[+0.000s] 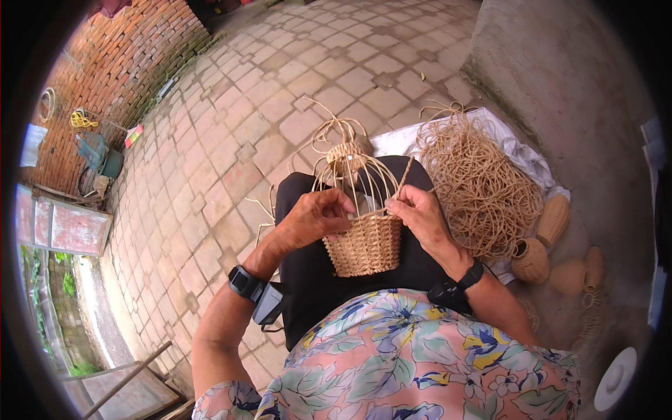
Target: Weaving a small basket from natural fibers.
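Observation:
A half-woven basket (365, 248) of tan twisted cord rests in my lap on dark trousers. Thin bare stakes (381, 178) arch up from its rim toward a smaller woven piece (346, 155) with loose looped ends, just beyond my knees. My left hand (323, 218) is closed at the left side of the rim, its fingertips partly inside the basket. At the right of the rim, my right hand (418, 212) pinches a twisted cord (405, 173) between thumb and fingers, and the cord's free end sticks up.
A large tangled heap of cord (479, 185) lies on a white sheet (395, 143) to the right. Several small woven baskets (530, 260) sit beside it. Paving stones (210, 161) cover the ground, with a brick wall (140, 63) at far left and a concrete wall (553, 84) at right.

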A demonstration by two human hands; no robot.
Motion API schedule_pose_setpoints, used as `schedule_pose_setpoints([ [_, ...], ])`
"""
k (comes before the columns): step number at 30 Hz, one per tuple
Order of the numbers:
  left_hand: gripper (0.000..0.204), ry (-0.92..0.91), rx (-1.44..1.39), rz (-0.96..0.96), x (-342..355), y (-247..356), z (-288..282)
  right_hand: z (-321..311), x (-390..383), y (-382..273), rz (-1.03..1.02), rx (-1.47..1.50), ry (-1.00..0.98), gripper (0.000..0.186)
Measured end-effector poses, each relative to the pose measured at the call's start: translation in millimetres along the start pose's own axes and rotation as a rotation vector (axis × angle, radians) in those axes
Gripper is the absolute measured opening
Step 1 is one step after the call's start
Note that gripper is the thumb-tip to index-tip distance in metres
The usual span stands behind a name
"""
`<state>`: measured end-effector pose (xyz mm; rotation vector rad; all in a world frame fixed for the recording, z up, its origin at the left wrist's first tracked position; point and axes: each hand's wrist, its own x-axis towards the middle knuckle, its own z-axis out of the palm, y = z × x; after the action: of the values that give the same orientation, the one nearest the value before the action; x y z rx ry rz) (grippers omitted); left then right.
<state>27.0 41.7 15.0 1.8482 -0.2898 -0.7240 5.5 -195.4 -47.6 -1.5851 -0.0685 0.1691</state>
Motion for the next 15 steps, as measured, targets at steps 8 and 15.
schedule_pose_setpoints([
  [8,0.023,-0.015,0.392,-0.088,4,25,13,-16,10,4,0.094,0.322,-0.033,0.009],
  [15,0.019,-0.048,0.309,0.175,3,5,13,-14,40,-11,-0.076,0.192,-0.145,0.01],
])
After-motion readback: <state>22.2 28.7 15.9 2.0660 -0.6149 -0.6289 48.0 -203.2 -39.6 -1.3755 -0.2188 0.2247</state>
